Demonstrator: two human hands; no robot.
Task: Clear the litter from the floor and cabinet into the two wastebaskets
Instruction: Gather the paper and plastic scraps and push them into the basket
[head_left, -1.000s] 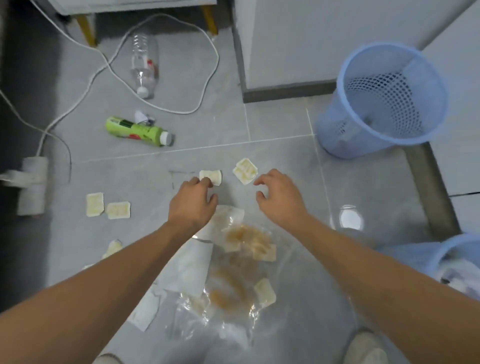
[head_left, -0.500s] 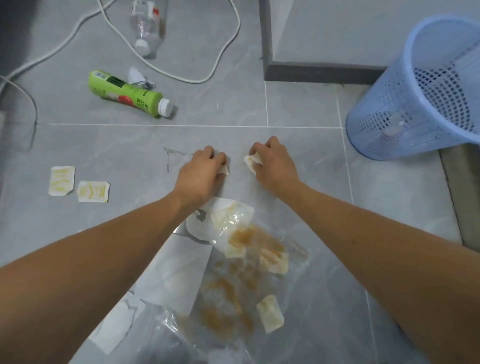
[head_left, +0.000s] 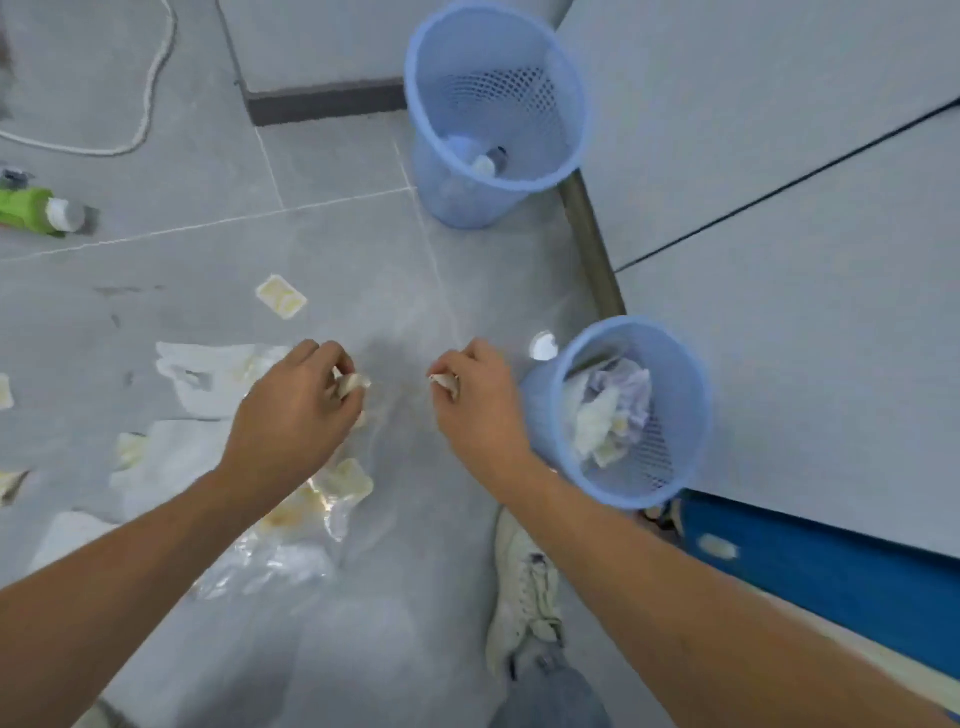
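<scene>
- A small pale scrap (head_left: 354, 384) is pinched in the curled fingers of the left hand (head_left: 291, 415), at the centre of the frame.
- A second pale scrap (head_left: 444, 382) is gripped in the right hand (head_left: 480, 402), just left of the near wastebasket (head_left: 691, 415), in which crumpled paper is seen.
- The far wastebasket (head_left: 571, 104) is set at upper centre; a bottle lies inside.
- A loose wrapper (head_left: 281, 296) is left on the floor (head_left: 337, 234) above the left hand.
- Torn sheets (head_left: 208, 374) and plastic film (head_left: 270, 561) are spread at lower left.
- A green bottle (head_left: 36, 210) lies at the left edge.
</scene>
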